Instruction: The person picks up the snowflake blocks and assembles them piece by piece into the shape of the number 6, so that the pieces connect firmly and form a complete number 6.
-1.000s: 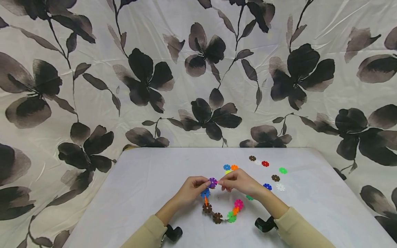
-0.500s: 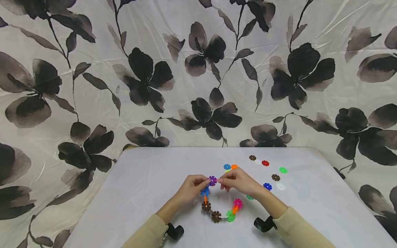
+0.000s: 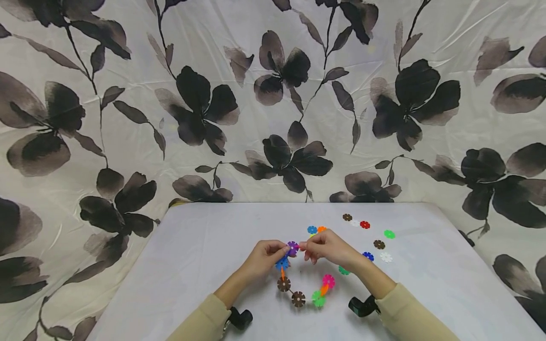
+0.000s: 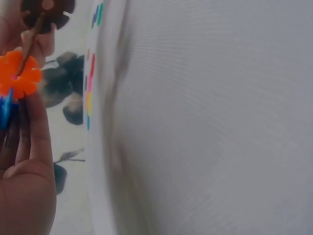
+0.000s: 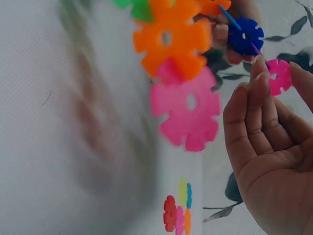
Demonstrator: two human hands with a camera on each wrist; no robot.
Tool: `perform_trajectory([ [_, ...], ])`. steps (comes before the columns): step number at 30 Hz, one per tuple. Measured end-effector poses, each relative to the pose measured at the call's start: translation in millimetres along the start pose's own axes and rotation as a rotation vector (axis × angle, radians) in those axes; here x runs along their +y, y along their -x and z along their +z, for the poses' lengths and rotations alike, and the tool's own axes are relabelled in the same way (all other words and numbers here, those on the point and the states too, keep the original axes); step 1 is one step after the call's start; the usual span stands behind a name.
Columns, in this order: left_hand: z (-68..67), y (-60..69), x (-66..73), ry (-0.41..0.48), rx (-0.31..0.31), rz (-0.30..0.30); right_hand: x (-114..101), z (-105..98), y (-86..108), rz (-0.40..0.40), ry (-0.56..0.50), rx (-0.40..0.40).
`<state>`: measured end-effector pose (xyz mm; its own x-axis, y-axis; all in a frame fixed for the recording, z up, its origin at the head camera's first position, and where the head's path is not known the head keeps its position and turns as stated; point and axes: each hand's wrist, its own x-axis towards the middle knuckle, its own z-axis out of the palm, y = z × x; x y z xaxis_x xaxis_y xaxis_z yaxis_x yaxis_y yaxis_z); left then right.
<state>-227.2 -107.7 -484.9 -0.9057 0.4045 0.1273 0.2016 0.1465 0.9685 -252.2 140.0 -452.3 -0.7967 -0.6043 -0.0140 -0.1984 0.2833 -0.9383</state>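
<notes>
A chain of slotted flower-shaped plastic discs hangs in a curve over the white table. My left hand (image 3: 262, 258) pinches it near the purple disc (image 3: 292, 247) and the blue disc (image 5: 245, 36). Between thumb and fingers, my right hand (image 3: 332, 248) holds a small pink disc (image 5: 280, 77) against the purple one's edge; how deep the slots mesh cannot be seen. Below the left hand follow an orange disc (image 4: 19, 74), brown discs (image 3: 298, 299) and a green disc (image 3: 318, 298). Another orange disc (image 5: 171, 36) leads to the chain's free end, a pink disc (image 3: 328, 281).
Loose discs lie flat on the table (image 3: 192, 265) beyond and right of the hands, among them red (image 3: 364, 224), green (image 3: 389, 234), brown (image 3: 379, 244) and white (image 3: 386, 257). Blue (image 3: 312, 229) and orange (image 3: 322, 229) ones sit behind the right hand. A floral cloth (image 3: 281, 94) hangs behind.
Both hands stay nearly in place, the purple disc rising very slightly. The chain's hanging lower part sways a little. The loose discs have not moved.
</notes>
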Motion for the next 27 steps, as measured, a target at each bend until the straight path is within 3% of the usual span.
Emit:
perform_trajectory([
  [14, -1.2, 2.4, -0.8, -0.041, -0.044, -0.037, 0.5, 0.6, -0.4, 0.017, 0.057, 0.015],
  [27, -5.8, 5.3, -2.4, -0.003, -0.073, -0.036, 0.3, 1.8, -1.6, 0.015, 0.080, -0.047],
])
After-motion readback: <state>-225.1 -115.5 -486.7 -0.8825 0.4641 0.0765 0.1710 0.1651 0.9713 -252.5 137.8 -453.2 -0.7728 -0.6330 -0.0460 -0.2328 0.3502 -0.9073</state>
